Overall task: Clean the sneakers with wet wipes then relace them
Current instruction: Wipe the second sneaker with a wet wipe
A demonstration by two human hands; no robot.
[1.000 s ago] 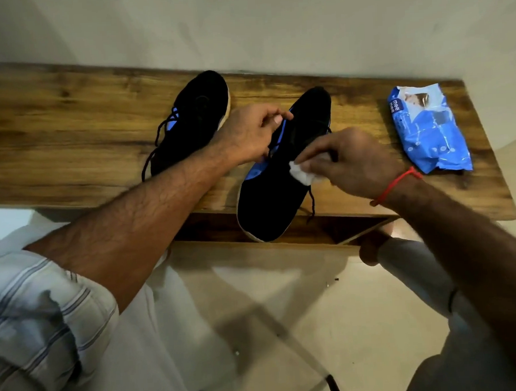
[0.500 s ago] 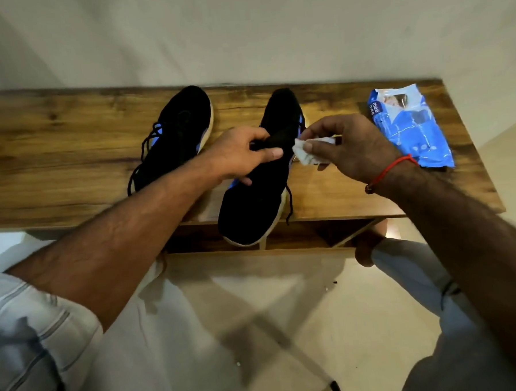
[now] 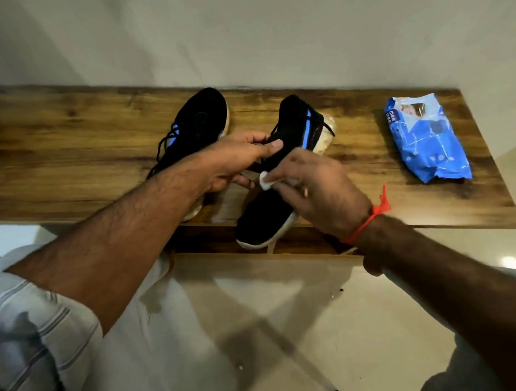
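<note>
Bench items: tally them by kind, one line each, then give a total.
Sneakers: 2, one to the left, one held in both hands
Wipe: 1, in the right hand
Wipes pack: 1
Total: 4

Wet wipe point(image 3: 264, 180) mostly hidden under right hand point(image 3: 319, 189), left sneaker's point(image 3: 196, 129) heel behind left forearm, bench point(image 3: 69, 151) cut off at left edge, wipes packet point(image 3: 427, 141) print illegibly blurred
</note>
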